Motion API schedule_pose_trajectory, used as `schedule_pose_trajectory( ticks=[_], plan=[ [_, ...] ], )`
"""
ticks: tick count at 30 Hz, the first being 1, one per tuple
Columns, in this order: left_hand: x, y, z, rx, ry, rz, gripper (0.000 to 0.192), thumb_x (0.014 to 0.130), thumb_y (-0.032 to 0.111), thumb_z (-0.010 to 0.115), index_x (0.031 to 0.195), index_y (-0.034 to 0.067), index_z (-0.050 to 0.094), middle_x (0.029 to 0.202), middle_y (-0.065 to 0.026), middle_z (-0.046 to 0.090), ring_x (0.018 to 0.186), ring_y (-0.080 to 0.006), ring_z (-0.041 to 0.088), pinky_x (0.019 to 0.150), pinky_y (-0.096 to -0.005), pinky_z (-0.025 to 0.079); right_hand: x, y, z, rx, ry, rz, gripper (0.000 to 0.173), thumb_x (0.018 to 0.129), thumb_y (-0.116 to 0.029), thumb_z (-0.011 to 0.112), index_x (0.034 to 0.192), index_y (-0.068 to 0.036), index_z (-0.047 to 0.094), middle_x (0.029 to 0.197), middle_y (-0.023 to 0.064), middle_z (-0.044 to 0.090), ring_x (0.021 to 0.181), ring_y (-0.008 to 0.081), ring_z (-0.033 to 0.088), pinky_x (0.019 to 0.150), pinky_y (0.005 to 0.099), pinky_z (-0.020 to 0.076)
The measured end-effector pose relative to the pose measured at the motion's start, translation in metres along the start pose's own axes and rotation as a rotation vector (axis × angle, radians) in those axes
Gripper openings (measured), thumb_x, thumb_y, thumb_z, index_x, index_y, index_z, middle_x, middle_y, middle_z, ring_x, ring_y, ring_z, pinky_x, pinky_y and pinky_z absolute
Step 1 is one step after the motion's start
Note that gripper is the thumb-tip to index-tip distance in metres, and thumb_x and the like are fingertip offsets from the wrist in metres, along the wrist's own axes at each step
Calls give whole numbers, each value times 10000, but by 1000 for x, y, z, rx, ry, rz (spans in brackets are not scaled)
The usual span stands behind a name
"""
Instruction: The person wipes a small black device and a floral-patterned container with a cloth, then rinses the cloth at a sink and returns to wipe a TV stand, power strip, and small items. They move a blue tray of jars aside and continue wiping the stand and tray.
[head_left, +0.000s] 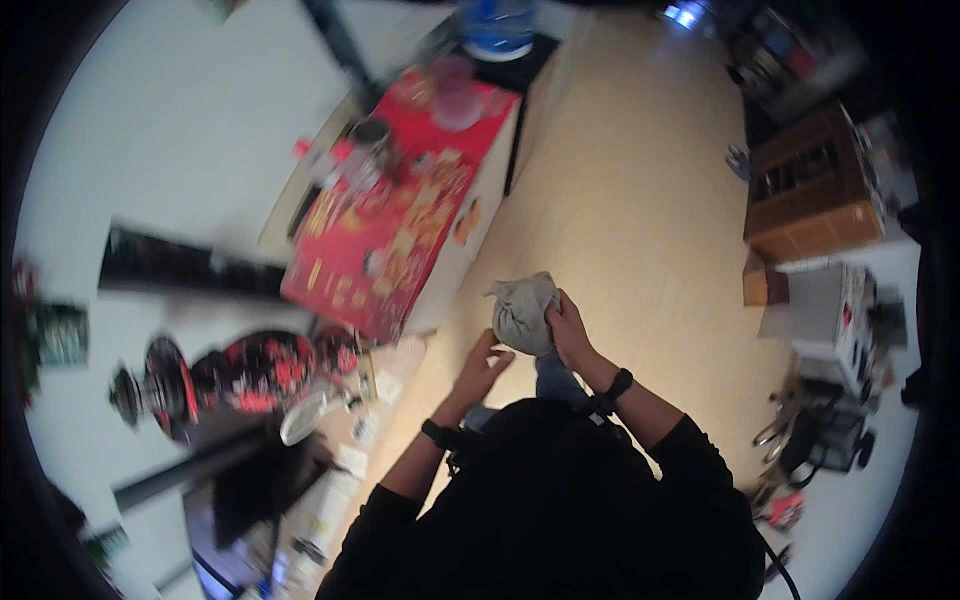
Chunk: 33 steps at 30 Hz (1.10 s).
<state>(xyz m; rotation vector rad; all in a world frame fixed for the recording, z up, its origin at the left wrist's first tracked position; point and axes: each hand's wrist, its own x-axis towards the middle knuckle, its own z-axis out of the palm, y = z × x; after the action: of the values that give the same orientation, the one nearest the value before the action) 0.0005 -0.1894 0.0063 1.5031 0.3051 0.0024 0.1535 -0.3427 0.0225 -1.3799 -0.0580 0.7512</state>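
Observation:
A bunched grey cloth (523, 313) is held up in front of my body, above the floor. My right hand (571, 330) grips it from the right side, with the thumb on top. Just below and left of the cloth is my left hand (481, 369), its fingers apart and nothing in them. The left fingertips are close to the cloth's lower edge; whether they touch it, I cannot tell. Folds gather on the cloth's left face, and a loose corner sticks up at its top left.
To the left stands a cabinet with a red patterned cover (382, 240), glassware on it. A blue water bottle (499, 30) is beyond. A large dark floral vase (255, 371) stands at left. On the right are a brown wooden cabinet (810, 180) and a dark chair (825, 439). Pale floor (630, 150) runs between.

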Motion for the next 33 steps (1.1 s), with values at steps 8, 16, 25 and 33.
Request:
schedule_pose_trajectory(
  ticks=[8,16,25,33],
  plan=[
    [234,42,160,325,104,33,270,1087,234,577,957,-2,592,794,-64,579,766,-145,517,710,-330,455,72,-72,-217,-14,313,-169,375,953,-176,743,1248,12,605,1141,95,706,1065,176,653,939,337,525],
    [423,122,274,113,263,151,263,1118,260,537,1063,20,629,965,8,628,933,-80,521,829,-265,449,156,-176,-431,-93,495,-147,359,972,-279,763,1142,9,632,1035,96,721,925,154,670,831,321,554],
    [692,162,301,-60,258,184,305,1107,284,553,1137,-4,650,996,-9,648,924,-98,553,828,-271,468,346,-289,-597,-132,762,-222,327,964,-285,755,1077,-3,634,955,64,682,872,142,620,779,329,531],
    [957,225,419,464,-323,145,311,1028,288,662,1046,-14,590,804,-184,669,713,-260,635,693,-408,506,502,-442,-701,-144,813,-403,252,936,-121,740,1082,2,576,937,66,661,854,144,627,754,313,535]
  ],
)
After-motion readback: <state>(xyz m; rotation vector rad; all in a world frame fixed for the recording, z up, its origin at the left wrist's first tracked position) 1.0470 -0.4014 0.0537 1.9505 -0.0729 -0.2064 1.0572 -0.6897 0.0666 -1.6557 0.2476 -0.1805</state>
